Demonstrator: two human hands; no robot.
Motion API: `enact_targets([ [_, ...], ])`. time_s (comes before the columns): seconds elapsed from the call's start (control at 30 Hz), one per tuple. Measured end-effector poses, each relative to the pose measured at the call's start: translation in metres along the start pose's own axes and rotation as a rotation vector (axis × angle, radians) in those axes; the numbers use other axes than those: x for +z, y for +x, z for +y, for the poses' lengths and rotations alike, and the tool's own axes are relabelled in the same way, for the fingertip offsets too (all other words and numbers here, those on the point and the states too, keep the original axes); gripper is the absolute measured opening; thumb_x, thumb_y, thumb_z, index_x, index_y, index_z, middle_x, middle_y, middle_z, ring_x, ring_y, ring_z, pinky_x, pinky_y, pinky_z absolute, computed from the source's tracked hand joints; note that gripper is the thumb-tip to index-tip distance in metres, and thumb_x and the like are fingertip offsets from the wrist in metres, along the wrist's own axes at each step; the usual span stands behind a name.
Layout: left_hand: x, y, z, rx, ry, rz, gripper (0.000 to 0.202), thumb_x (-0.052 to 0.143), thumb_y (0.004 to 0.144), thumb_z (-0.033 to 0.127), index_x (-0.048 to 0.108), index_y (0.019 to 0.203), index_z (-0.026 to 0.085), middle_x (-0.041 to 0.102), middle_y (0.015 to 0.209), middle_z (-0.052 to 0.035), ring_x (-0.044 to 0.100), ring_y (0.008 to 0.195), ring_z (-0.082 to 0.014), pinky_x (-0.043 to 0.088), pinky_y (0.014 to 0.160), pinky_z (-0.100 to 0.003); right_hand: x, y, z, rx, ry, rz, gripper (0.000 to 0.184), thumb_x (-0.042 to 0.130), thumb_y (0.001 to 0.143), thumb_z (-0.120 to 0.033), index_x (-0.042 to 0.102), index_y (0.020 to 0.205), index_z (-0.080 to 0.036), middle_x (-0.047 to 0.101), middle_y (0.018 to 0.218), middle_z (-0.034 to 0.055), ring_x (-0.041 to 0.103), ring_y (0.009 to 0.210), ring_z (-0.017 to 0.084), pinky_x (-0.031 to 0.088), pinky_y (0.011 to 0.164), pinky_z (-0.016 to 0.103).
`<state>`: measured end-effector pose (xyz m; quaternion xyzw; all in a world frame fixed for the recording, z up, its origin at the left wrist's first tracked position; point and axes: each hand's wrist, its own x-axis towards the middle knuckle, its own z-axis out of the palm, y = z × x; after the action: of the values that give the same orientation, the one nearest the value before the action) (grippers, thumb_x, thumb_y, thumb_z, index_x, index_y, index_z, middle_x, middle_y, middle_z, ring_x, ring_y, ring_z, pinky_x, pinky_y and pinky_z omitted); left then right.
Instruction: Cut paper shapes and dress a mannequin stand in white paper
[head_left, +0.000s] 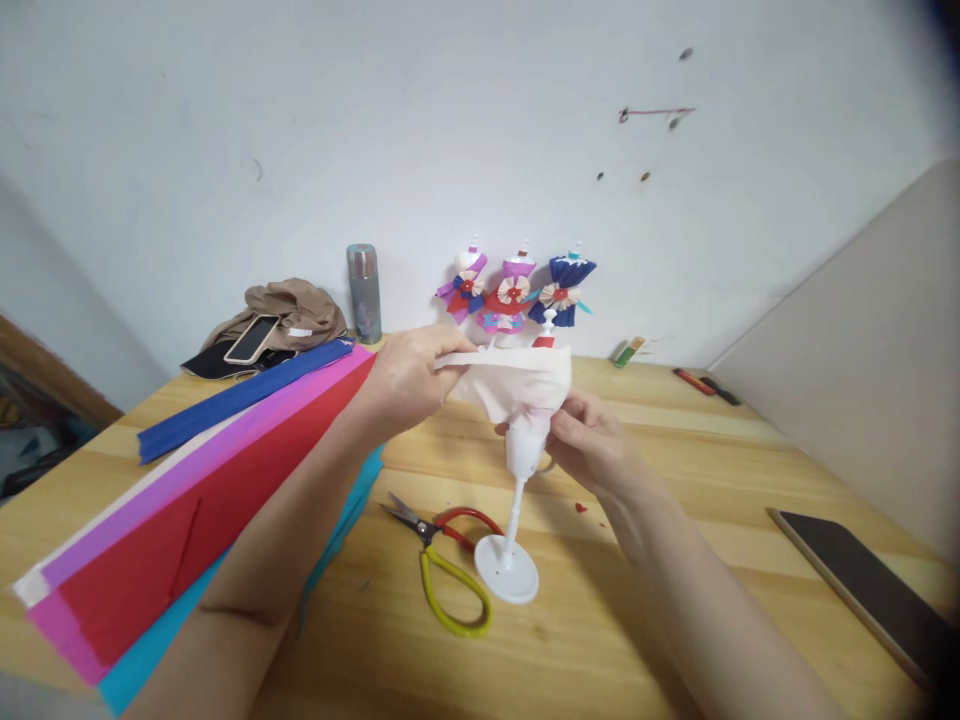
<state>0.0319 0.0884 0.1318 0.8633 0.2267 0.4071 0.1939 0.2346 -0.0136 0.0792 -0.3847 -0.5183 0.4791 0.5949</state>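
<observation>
A small white dress-form stand (525,450) is in front of me, tilted, its round base low over the table. White crepe paper (517,380) wraps around its upper part, with a red band showing at the neck. My left hand (412,375) pinches the loose end of the paper between thumb and fingers, drawing it out to the left. On the other side, my right hand (589,435) grips the form at its waist, some fingers hidden behind it. Scissors (431,535) with one red and one yellow handle lie spread beside the base.
Folded crepe paper sheets (225,480) in several colours lie under my left forearm. At the wall stand three dressed miniature forms (514,285) and a flask (364,295). A phone (253,339) rests on brown cloth (300,305); a dark tablet-like slab (862,580) lies right.
</observation>
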Motion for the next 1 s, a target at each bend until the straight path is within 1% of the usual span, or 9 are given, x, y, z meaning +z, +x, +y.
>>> enact_targets([
  [0.13, -0.011, 0.0, 0.002, -0.146, -0.111, -0.171, 0.021, 0.059, 0.078, 0.013, 0.079, 0.085, 0.014, 0.075, 0.078, -0.0006, 0.065, 0.072, -0.0143, 0.046, 0.062, -0.022, -0.001, 0.001, -0.001, -0.02, -0.002, 0.021, 0.043, 0.093, 0.061, -0.06, 0.077, 0.083, -0.026, 0.077, 0.071, 0.0036, 0.072, 0.068, 0.023, 0.056, 0.061, 0.033],
  [0.33, -0.007, 0.001, -0.002, -0.151, -0.098, -0.089, 0.025, 0.063, 0.078, 0.016, 0.081, 0.095, 0.016, 0.08, 0.098, -0.0049, 0.071, 0.091, -0.0192, 0.053, 0.081, -0.028, -0.002, 0.001, 0.005, 0.021, 0.053, -0.028, 0.044, 0.093, 0.064, -0.059, 0.078, 0.087, -0.024, 0.077, 0.075, 0.0052, 0.073, 0.068, 0.023, 0.057, 0.064, 0.034],
  [0.43, -0.012, 0.002, 0.001, -0.194, -0.148, -0.162, 0.023, 0.063, 0.082, 0.021, 0.08, 0.095, 0.015, 0.08, 0.096, -0.0051, 0.071, 0.091, -0.0192, 0.053, 0.083, -0.028, -0.005, 0.001, 0.007, 0.03, 0.056, -0.044, 0.044, 0.092, 0.065, -0.06, 0.077, 0.086, -0.024, 0.076, 0.075, 0.0047, 0.071, 0.066, 0.022, 0.057, 0.064, 0.035],
  [0.57, -0.028, 0.003, 0.007, -0.326, -0.225, -0.238, 0.02, 0.065, 0.08, 0.02, 0.08, 0.092, 0.014, 0.077, 0.086, -0.0017, 0.068, 0.079, -0.015, 0.051, 0.072, -0.023, -0.01, 0.001, 0.008, -0.005, 0.015, -0.024, 0.042, 0.091, 0.067, -0.057, 0.077, 0.091, -0.025, 0.076, 0.078, 0.0041, 0.07, 0.07, 0.022, 0.056, 0.067, 0.034],
  [0.7, -0.037, 0.005, 0.006, -0.436, -0.244, -0.282, 0.02, 0.067, 0.076, 0.017, 0.08, 0.092, 0.015, 0.075, 0.081, 0.0004, 0.065, 0.071, -0.0125, 0.049, 0.068, -0.021, -0.009, 0.001, 0.008, 0.0, 0.002, -0.025, 0.042, 0.091, 0.068, -0.057, 0.076, 0.086, -0.023, 0.074, 0.073, 0.0031, 0.063, 0.059, 0.017, 0.05, 0.056, 0.029],
  [0.77, -0.035, 0.006, 0.002, -0.449, -0.261, -0.321, 0.019, 0.068, 0.077, 0.02, 0.08, 0.092, 0.015, 0.076, 0.083, -0.0006, 0.066, 0.072, -0.0136, 0.051, 0.069, -0.022, -0.006, 0.002, 0.008, 0.011, 0.005, -0.03, 0.043, 0.091, 0.067, -0.058, 0.074, 0.083, -0.023, 0.072, 0.07, 0.0027, 0.061, 0.057, 0.017, 0.048, 0.053, 0.028],
  [0.87, -0.025, 0.008, -0.007, -0.377, -0.247, -0.374, 0.025, 0.071, 0.079, 0.027, 0.08, 0.099, 0.014, 0.078, 0.096, -0.0049, 0.07, 0.088, -0.0186, 0.055, 0.083, -0.028, -0.001, 0.002, 0.008, 0.018, 0.032, -0.007, 0.045, 0.092, 0.062, -0.06, 0.073, 0.08, -0.023, 0.071, 0.067, 0.0023, 0.06, 0.056, 0.017, 0.048, 0.053, 0.029],
  [0.9, -0.021, 0.009, -0.011, -0.34, -0.216, -0.354, 0.031, 0.071, 0.079, 0.026, 0.079, 0.107, 0.015, 0.078, 0.104, -0.0064, 0.071, 0.095, -0.0202, 0.056, 0.089, -0.031, 0.001, 0.002, 0.008, 0.021, 0.044, 0.005, 0.044, 0.092, 0.062, -0.06, 0.074, 0.081, -0.024, 0.07, 0.067, 0.0021, 0.059, 0.055, 0.017, 0.048, 0.053, 0.029],
  [1.0, -0.009, 0.008, -0.019, -0.22, 0.096, -0.084, 0.057, 0.074, 0.078, 0.019, 0.069, 0.134, 0.016, 0.073, 0.121, -0.0115, 0.068, 0.107, -0.0261, 0.053, 0.1, -0.041, 0.004, 0.003, 0.007, 0.026, 0.053, 0.052, 0.043, 0.092, 0.063, -0.059, 0.075, 0.081, -0.025, 0.07, 0.067, 0.002, 0.059, 0.055, 0.018, 0.048, 0.054, 0.031],
])
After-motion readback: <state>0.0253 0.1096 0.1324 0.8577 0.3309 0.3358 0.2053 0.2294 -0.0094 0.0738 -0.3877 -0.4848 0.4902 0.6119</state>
